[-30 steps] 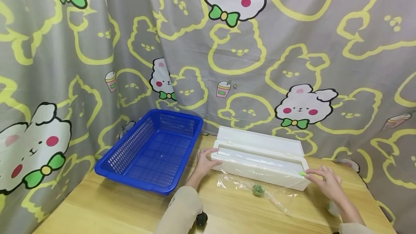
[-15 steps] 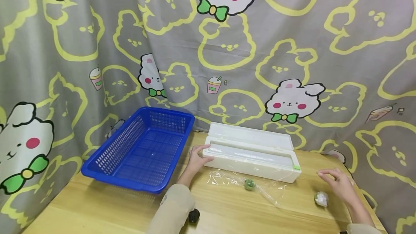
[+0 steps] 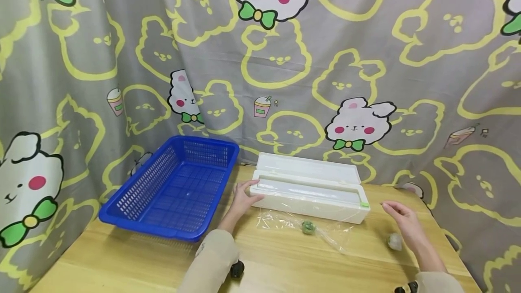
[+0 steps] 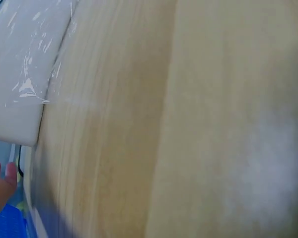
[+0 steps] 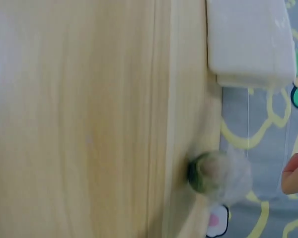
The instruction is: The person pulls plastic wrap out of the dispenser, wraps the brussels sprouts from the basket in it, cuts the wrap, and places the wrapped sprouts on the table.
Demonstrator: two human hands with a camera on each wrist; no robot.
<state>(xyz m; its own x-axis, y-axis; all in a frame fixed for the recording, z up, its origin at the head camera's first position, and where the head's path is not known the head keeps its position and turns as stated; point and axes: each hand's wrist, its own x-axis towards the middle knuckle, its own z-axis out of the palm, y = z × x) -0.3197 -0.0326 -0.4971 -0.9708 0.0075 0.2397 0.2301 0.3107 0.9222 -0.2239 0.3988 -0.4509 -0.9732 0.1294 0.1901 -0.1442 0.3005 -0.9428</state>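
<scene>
A white cling film dispenser (image 3: 309,203) lies on the table with its lid tipped back. A green slider (image 3: 364,204) sits at its right end, and a film roll shows inside. My left hand (image 3: 241,198) holds the dispenser's left end, thumb in front and fingers at the back edge. Clear film (image 3: 281,220) spreads from the front over the table, with a small green ball (image 3: 308,227) on it. Off the dispenser's right end, my right hand (image 3: 404,220) hovers with loosely bent fingers. Near it sits a film-wrapped ball (image 3: 394,241), greenish in the right wrist view.
A blue plastic basket (image 3: 191,232) stands to the left of the dispenser. Behind the wooden table (image 3: 285,270) hangs a grey patterned curtain (image 3: 228,49). The dispenser's raised lid (image 3: 309,166) leans close to that curtain.
My right hand has let go of the green slider and moved off to the right, then slightly back. My left hand stays on the dispenser. The head view has turned slightly right.
</scene>
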